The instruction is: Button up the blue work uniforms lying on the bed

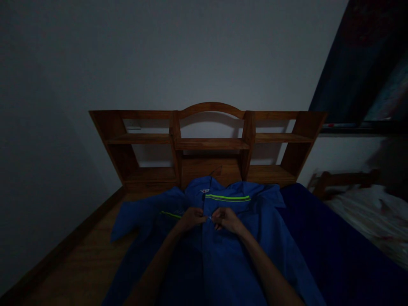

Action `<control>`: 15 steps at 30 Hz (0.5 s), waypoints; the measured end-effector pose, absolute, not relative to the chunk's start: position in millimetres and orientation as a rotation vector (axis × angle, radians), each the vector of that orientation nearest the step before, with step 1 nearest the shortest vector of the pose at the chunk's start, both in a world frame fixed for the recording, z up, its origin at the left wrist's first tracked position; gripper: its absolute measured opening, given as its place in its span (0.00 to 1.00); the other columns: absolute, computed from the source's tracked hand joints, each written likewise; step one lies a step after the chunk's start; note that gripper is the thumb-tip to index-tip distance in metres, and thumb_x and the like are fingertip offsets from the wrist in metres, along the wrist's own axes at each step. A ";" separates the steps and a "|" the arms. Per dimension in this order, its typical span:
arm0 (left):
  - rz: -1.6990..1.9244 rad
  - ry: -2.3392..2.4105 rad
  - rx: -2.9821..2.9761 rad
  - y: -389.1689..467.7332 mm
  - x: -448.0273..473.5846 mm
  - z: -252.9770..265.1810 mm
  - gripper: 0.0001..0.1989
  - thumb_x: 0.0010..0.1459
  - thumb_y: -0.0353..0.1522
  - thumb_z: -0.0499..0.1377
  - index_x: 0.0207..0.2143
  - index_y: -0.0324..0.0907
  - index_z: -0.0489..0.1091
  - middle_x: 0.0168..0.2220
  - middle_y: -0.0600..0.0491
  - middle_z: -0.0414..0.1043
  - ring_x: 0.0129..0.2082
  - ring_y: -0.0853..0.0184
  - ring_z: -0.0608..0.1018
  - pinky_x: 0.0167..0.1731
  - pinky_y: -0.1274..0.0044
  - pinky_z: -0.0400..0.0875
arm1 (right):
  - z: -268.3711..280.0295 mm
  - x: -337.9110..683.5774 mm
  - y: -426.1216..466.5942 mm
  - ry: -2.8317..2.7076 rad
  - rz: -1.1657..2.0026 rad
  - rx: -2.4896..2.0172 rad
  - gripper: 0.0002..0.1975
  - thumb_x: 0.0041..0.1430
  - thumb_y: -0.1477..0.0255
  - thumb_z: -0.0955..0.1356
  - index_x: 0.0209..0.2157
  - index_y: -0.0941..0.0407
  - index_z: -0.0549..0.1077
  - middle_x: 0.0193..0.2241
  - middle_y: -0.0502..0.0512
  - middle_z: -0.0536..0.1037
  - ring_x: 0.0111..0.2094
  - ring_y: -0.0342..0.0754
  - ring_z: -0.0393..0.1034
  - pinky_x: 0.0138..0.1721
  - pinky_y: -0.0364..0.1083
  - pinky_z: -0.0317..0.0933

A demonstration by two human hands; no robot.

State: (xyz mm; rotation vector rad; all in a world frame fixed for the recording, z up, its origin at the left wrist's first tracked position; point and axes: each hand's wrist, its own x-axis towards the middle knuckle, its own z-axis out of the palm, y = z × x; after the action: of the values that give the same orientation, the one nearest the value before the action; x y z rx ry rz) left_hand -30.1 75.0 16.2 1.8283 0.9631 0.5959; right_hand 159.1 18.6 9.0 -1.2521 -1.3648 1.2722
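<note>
Two hands meet at the chest of one blue work jacket with neon-green stripes, spread flat on the bed: left hand and right hand, fingers pinching its front closure. Beyond stands one wooden shelved headboard.

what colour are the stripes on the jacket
Neon yellow-green stripes on the blue jacket, clearest in the head view.

- Both forearms bare, running up from bottom edge and converging toward frame centre
- Left hand: fingers curled, tips pinched together, pointing inward to the right
- Right hand: fingers curled, pinched, knuckles up, pointing inward to the left
- Fingertips of both hands nearly meet at the midline; too dark to see individual fingers
</note>
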 end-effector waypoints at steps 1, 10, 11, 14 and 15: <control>0.594 0.964 1.841 74.9 -30.4 16.9 0.17 0.43 0.41 0.59 0.17 0.41 0.54 0.18 0.62 0.50 0.20 0.76 0.56 0.21 0.81 0.48 | 8.8 159.4 19.5 -1.368 1.283 -1.242 0.17 0.41 0.63 0.72 0.30 0.61 0.71 0.20 0.48 0.72 0.19 0.42 0.69 0.20 0.40 0.64; 0.587 0.952 1.863 75.0 -31.3 18.0 0.18 0.44 0.41 0.58 0.17 0.41 0.53 0.18 0.61 0.49 0.20 0.75 0.55 0.21 0.80 0.46 | 8.2 163.1 24.3 -1.353 1.322 -1.199 0.23 0.35 0.58 0.75 0.30 0.61 0.73 0.21 0.49 0.74 0.22 0.42 0.70 0.24 0.41 0.65; 0.594 0.945 1.854 74.1 -30.9 18.9 0.17 0.44 0.41 0.58 0.17 0.41 0.54 0.18 0.61 0.49 0.20 0.75 0.56 0.21 0.80 0.47 | 8.5 162.7 23.9 -1.349 1.321 -1.200 0.23 0.35 0.58 0.75 0.30 0.61 0.73 0.21 0.49 0.74 0.22 0.42 0.70 0.24 0.41 0.65; 0.609 0.931 1.834 70.2 -30.0 22.9 0.15 0.44 0.40 0.58 0.18 0.41 0.55 0.19 0.61 0.51 0.21 0.75 0.57 0.22 0.81 0.49 | 10.4 160.7 22.6 -1.339 1.316 -1.203 0.24 0.34 0.57 0.75 0.30 0.61 0.73 0.20 0.49 0.74 0.21 0.42 0.69 0.24 0.41 0.64; 0.600 0.939 1.834 68.8 -29.9 24.3 0.15 0.44 0.40 0.58 0.18 0.41 0.56 0.19 0.61 0.51 0.21 0.75 0.58 0.22 0.81 0.49 | 11.2 160.0 22.2 -1.336 1.309 -1.209 0.24 0.34 0.57 0.75 0.29 0.61 0.73 0.20 0.49 0.74 0.21 0.42 0.69 0.23 0.41 0.64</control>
State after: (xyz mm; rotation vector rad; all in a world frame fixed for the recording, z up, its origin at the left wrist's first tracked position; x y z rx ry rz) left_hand -29.9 68.8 24.3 1.8339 0.9386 0.5996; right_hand 160.0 22.2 11.2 -1.2086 -1.3363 1.3088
